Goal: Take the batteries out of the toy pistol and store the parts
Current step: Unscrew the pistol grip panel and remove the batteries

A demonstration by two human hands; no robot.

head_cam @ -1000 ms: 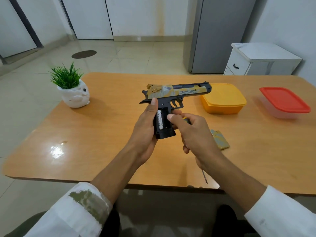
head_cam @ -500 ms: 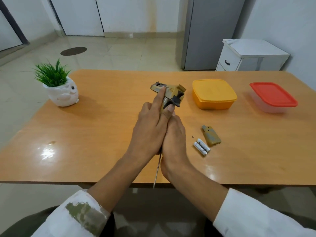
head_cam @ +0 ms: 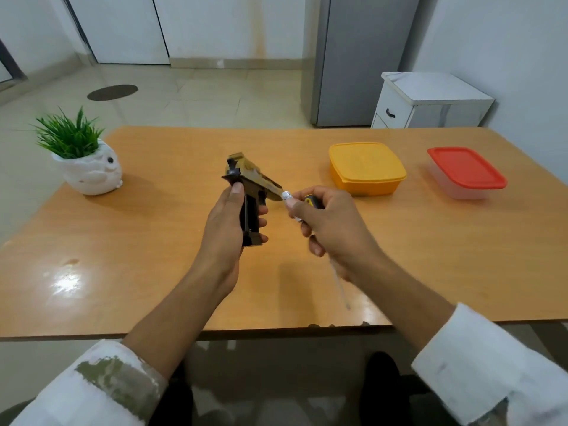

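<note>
Two hands hover over the bench: your left hand grips the toy pistol by its handle, and your right hand pinches a battery just beside the barrel, with a screwdriver also in its grasp.

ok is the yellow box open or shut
Shut. The yellow box has its lid seated flat over the whole top, its edge overhanging the walls on every visible side, and nothing of the inside shows.
</note>
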